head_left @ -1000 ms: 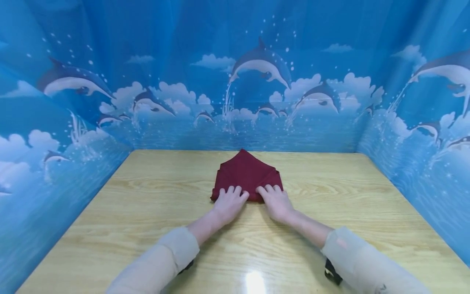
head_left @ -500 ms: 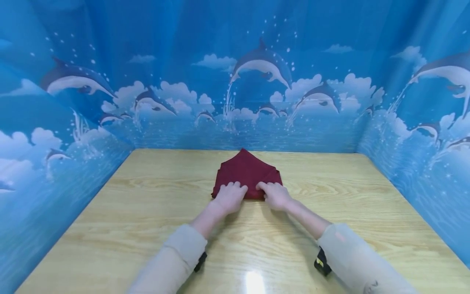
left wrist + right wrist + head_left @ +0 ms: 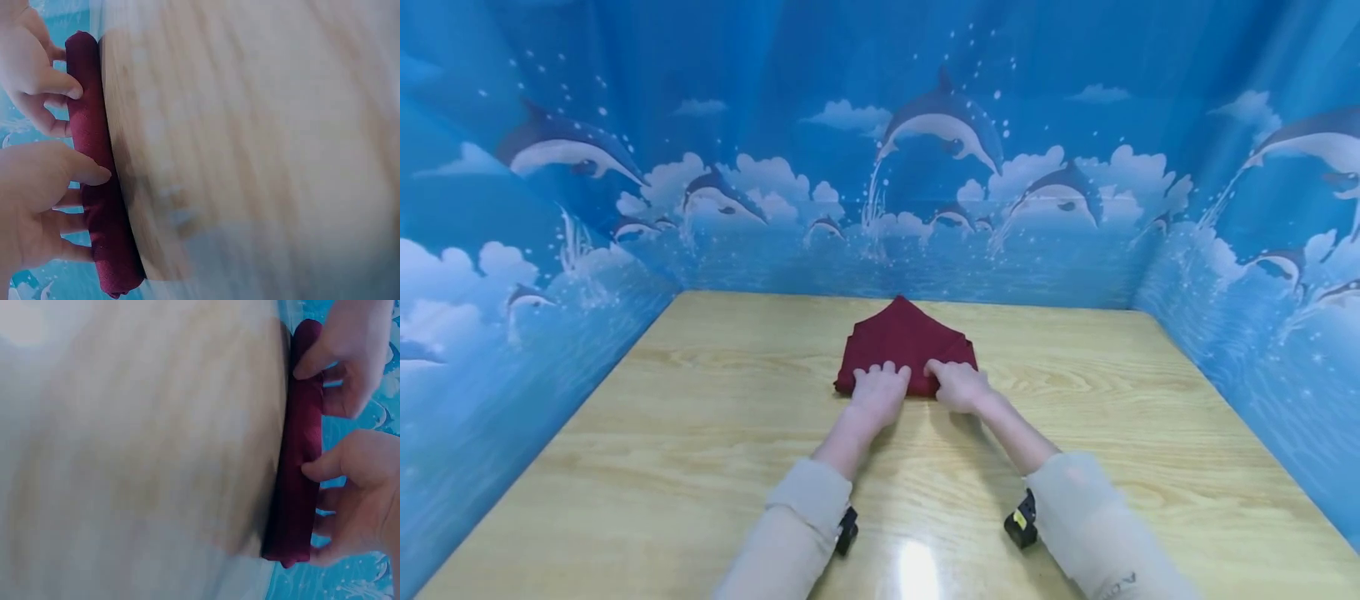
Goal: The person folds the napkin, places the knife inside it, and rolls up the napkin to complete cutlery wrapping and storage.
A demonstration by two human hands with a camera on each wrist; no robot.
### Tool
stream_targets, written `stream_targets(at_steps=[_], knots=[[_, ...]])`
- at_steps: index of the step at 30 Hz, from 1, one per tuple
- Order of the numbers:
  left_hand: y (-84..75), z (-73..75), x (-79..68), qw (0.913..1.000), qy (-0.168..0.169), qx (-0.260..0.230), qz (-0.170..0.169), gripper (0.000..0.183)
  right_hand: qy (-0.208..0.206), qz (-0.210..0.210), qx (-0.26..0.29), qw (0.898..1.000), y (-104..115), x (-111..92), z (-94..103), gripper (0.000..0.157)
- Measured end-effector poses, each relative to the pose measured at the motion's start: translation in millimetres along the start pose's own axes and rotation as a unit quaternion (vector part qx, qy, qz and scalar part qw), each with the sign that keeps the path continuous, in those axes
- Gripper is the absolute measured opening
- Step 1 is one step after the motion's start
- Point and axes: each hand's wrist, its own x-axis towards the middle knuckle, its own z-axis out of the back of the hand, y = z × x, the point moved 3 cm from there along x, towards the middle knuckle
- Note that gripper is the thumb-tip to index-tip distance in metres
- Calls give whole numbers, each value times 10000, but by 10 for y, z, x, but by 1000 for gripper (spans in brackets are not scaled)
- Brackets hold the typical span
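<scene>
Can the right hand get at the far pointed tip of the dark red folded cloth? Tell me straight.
Probably yes. The right hand grips the near rolled edge of the dark red folded cloth; nothing lies between it and the tip, only bare wooden table around.

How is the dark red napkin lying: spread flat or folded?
Folded. The dark red napkin forms a layered point, its near edge rolled thick under the left hand and right hand.
</scene>
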Motion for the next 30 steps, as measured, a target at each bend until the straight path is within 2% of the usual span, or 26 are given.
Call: stream_targets(at_steps=[2, 6, 10, 13, 19, 25, 30], knots=[[-4, -6, 8, 10000, 19, 27, 47, 22, -39, -296, -328, 9990, 43, -1, -24, 34], [-3, -9, 27, 9999, -60, 35, 139, 23, -413, -522, -841, 9942, 154, -23, -52, 36], [-13, -9, 52, 9998, -134, 0, 167, 23, -814, -558, -809, 9918, 224, -57, -44, 29], [-33, -19, 62, 9997, -154, -31, 171, 22, -942, -537, -741, 9913, 242, -87, -52, 23], [-56, -18, 47, 9992, -312, -140, 185, 22, -1139, -189, -1014, 9881, 292, -136, -131, 10], [-24, 21, 43, 9984, -382, -308, 283, 20, -975, -125, -1217, 9877, 290, -113, -149, 13], [13, 22, 58, 9977, -541, 41, 394, 13, -722, -182, -1104, 9911, 276, -70, -105, 19]])
